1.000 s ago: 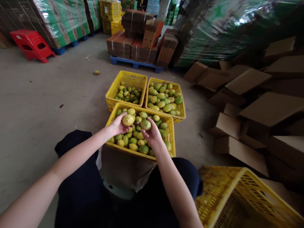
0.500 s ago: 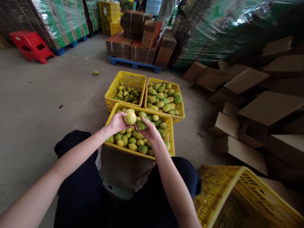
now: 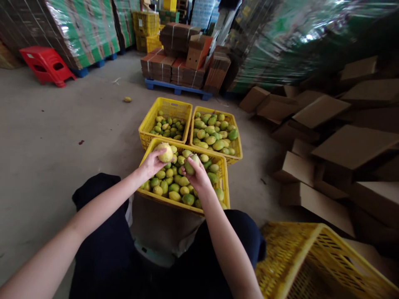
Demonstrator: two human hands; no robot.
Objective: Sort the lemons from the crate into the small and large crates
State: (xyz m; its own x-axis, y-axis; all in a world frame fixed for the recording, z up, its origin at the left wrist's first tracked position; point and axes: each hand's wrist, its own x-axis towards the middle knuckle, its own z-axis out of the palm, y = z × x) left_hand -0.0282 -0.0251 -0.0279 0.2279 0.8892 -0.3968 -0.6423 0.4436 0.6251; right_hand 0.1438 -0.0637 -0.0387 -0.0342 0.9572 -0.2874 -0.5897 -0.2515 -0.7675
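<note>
My left hand (image 3: pixel 152 163) is closed round a large pale-yellow lemon (image 3: pixel 165 152) over the near yellow crate (image 3: pixel 183 207). In my right hand (image 3: pixel 199 176) is a greenish lemon (image 3: pixel 191 164), gripped between thumb and fingers. The two hands are apart, side by side above the crate. Below them, many yellow and green lemons (image 3: pixel 174 196) fill the crate. Behind it stand a left crate (image 3: pixel 146 131) of smaller lemons and a right crate (image 3: pixel 238 141) of larger ones.
An empty yellow crate (image 3: pixel 311 245) lies tipped at lower right. Cardboard boxes (image 3: pixel 352 145) are piled on the right. A red stool (image 3: pixel 46 66), a loose lemon (image 3: pixel 127 99) and a blue pallet (image 3: pixel 177 89) of flattened cartons stand or lie farther off.
My hands have drawn apart: the left with its yellow lemon has shifted slightly left, the right with its greenish lemon slightly right. The view has tilted up a little.
</note>
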